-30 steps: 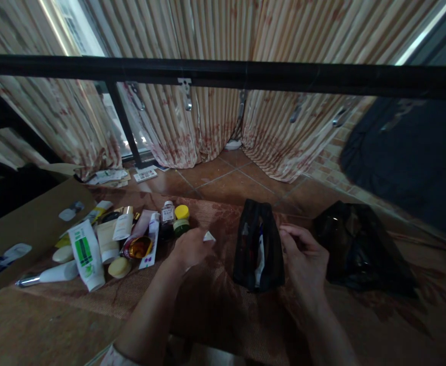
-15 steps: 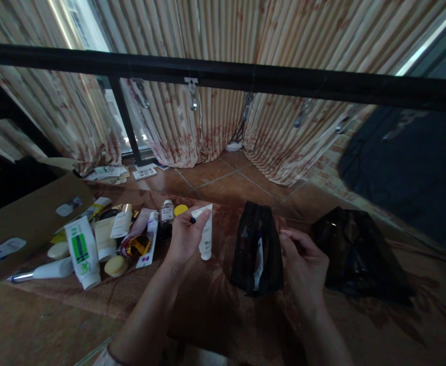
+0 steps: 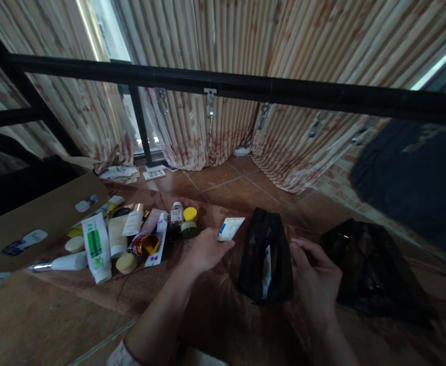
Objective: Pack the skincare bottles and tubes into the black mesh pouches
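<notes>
My left hand (image 3: 208, 250) is closed on a small white squeeze tube (image 3: 232, 229), whose flat end sticks out past the fingers; its other end is hidden by the hand. Just right of it stands a black mesh pouch (image 3: 248, 259) with its top parted. Inside the pouch, a slim white item (image 3: 267, 267) shows through the opening. At the pouch's right side, my right hand (image 3: 316, 272) is closed in a pinch at the edge, and the exact bit between the fingertips is too dark to make out.
Left lie a white and green tube (image 3: 97, 249), a yellow-lidded jar (image 3: 190, 223), a small labelled bottle (image 3: 176, 216) and several other toiletries. Behind them is a cardboard box (image 3: 55, 213). A second black bag (image 3: 375, 274) sits at right. A dark metal bar (image 3: 238, 84) crosses above.
My left hand has moved right, closer to the pouch, and the tube has turned from upright to slanting rightward. My right hand stays by the pouch. The view has shifted slightly.
</notes>
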`<state>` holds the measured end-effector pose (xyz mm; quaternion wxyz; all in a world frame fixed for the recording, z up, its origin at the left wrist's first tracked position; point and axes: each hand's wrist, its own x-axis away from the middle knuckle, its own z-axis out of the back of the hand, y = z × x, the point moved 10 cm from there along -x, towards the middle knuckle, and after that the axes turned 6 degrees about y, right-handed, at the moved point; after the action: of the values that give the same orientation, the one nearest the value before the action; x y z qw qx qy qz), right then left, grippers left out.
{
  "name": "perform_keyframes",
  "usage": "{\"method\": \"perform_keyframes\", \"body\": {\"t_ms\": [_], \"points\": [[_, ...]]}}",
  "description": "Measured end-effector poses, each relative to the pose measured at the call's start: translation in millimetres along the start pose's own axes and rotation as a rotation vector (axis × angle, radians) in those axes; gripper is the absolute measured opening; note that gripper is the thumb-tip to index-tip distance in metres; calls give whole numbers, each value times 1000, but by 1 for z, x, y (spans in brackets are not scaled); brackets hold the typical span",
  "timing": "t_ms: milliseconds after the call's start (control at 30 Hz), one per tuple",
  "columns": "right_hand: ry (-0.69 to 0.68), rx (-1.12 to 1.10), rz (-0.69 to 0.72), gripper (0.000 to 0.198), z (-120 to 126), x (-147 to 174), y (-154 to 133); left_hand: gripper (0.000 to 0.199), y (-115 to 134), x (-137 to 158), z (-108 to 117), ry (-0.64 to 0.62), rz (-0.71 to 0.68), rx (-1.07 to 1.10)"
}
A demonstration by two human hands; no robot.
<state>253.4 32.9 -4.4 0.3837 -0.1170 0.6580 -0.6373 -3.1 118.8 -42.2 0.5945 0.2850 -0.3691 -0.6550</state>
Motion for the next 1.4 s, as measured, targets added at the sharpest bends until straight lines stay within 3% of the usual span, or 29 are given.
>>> {"method": "perform_keyframes", "body": {"t_ms": [167, 333, 667, 900, 1133, 1400], "points": [[-9, -2, -4, 21, -1, 0, 2, 28, 0, 5, -9, -109, -35, -235], [0, -7, -6, 21, -1, 0, -1, 31, -10, 5, -9, -109, 27, -475], [3, -15, -47, 19, -1, 2, -4, 33, -20, 5, -4, -115, 100, -587], [-10, -13, -36, 20, -3, 0, -1, 33, -33, 7, 4, -115, 245, -666], [1, -30, -20, 20, -2, 0, -2, 42, -39, 3, 7, -99, 237, -695], [-4, -29, -24, 17, -1, -1, -1, 39, -32, 5, 10, -67, 210, -737]]}}
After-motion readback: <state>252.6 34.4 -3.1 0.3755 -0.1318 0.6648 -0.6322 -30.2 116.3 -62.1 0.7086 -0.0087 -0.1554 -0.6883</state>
